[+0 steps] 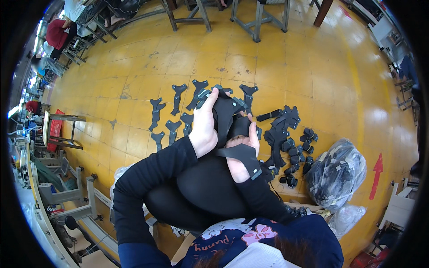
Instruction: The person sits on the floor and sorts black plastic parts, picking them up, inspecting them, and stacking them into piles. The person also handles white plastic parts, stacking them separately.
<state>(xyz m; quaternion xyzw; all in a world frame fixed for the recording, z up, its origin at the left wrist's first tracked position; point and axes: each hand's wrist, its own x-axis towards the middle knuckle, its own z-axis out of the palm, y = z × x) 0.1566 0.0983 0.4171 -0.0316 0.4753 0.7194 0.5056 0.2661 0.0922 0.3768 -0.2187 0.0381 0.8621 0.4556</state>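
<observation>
Above my knees, both hands are closed around black flat fabric pieces with small pale tags. My left hand (203, 129) grips a long black strap piece (224, 115), thumb up along its far end. Just to the right, my right hand (237, 142) is wrapped round a curled black band (240, 127). Across that palm and wrist lies a forked black strap (244, 156) with a tag at its end. On the floor beyond my hands lie rows of Y-shaped black pieces (178, 96), some hidden by my hands and arms.
To the right are a heap of overlapping black pieces (279, 134) and several rolled black bundles (295, 158). A filled clear plastic bag (337, 174) stands beyond them. A wooden-topped stool (67, 118) is at left; metal-legged stools (259, 20) stand at the far side.
</observation>
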